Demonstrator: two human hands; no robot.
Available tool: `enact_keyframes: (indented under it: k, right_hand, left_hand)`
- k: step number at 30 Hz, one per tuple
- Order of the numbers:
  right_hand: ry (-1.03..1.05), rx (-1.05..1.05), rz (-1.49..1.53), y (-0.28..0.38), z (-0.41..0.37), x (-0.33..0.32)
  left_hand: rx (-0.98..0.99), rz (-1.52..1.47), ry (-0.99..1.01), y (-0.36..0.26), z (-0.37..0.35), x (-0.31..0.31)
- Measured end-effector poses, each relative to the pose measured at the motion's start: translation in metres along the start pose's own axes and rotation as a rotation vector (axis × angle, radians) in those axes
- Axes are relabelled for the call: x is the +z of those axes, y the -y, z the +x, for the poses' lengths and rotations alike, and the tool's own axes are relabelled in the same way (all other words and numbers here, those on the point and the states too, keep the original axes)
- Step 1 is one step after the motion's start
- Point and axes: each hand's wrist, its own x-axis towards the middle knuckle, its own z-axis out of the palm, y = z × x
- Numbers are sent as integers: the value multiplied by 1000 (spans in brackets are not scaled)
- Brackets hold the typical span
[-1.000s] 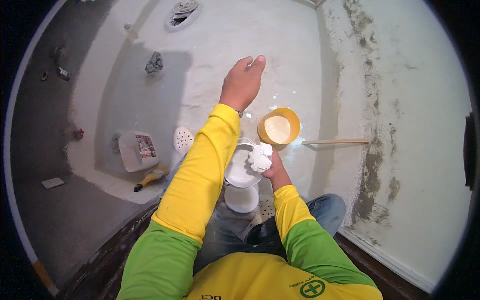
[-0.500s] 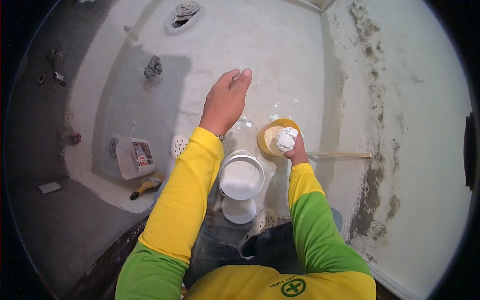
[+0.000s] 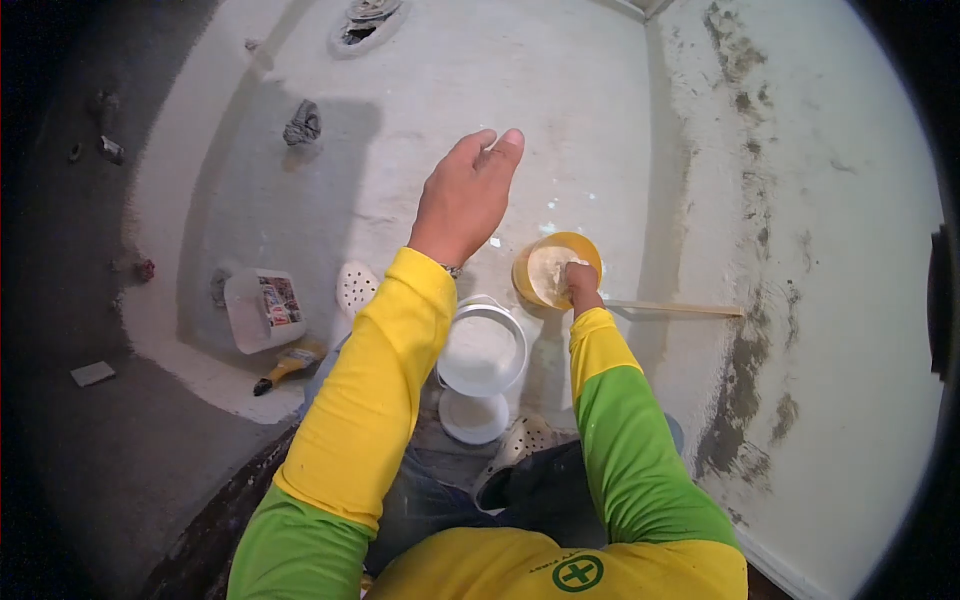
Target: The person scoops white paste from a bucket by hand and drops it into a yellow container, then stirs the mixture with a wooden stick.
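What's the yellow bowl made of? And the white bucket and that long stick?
The yellow bowl looks like smooth plastic: even bright colour, thin rounded rim. The white bucket seems plastic too, glossy with a thin moulded rim. The stick is probably bare wood, pale tan and matt, though it is too small to be sure.

The right hand (image 3: 578, 278) is resting inside a bowl (image 3: 541, 262) sitting on the floor (image 3: 560, 120), just right of and beyond a bucket (image 3: 484, 347). A lid (image 3: 472, 416) is lying before the bucket, a stick (image 3: 672, 307) right of the bowl. Well left, a brush (image 3: 283, 366) is lying just before a tub (image 3: 255, 311).
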Motion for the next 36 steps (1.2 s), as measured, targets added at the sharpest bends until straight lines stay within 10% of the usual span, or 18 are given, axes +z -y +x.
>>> enact_keyframes:
  k: [23, 30, 36]
  right_hand:
    - [92, -11, 990, 76, -202, -97]
    - [215, -265, -381, 45, -261, 9]
    - [263, -77, -311, 19, -249, 54]
  left_hand:
    - [-25, -93, -17, -15, 13, -5]
    - [-13, -132, -39, -18, 15, -11]
    - [-13, -199, -61, -22, 8, -10]
